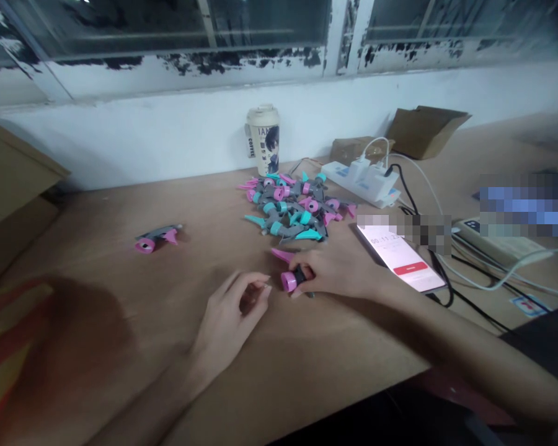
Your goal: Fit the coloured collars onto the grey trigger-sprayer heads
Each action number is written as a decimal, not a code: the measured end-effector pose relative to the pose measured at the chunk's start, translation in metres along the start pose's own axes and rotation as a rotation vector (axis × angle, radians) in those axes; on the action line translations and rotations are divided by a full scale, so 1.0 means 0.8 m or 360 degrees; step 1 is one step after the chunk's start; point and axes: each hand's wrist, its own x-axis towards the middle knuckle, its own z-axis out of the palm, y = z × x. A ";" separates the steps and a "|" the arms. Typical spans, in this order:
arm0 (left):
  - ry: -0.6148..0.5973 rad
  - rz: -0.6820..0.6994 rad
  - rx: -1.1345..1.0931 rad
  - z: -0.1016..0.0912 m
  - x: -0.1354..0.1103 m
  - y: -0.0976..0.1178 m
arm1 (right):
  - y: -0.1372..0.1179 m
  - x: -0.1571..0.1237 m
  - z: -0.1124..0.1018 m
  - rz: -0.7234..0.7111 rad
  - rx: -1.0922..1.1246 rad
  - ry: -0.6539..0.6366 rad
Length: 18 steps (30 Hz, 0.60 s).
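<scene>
My right hand (323, 272) is closed round a grey trigger spray head with a pink collar (288, 282) and a pink trigger. The collar faces left, toward my other hand, and the fingers cover much of the grey body. Just to the left, my left hand (235, 310) hovers over the table with thumb and forefinger tips brought together in a pinch; whatever may be between them is too small to make out. A single pink and grey spray head (157, 238) lies apart at the left. Behind my hands is a pile of pink, teal and grey spray heads (291, 207).
A lidded coffee cup (267, 142) stands by the wall behind the pile. To the right are a white power strip (363, 179) with cables, a lit phone (402, 257) and an open cardboard box (425, 133). Another carton (13, 179) is at the left edge.
</scene>
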 end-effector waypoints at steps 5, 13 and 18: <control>-0.0013 -0.0051 -0.0148 -0.003 0.000 -0.001 | -0.019 0.008 0.032 -0.0215 0.0183 0.0114; -0.0057 -0.0196 -0.0683 -0.010 0.008 -0.029 | -0.018 0.006 0.058 -0.0165 0.0448 0.0440; -0.0373 -0.0298 -0.0938 -0.014 0.016 -0.024 | -0.021 0.005 0.058 -0.0193 0.0479 0.0462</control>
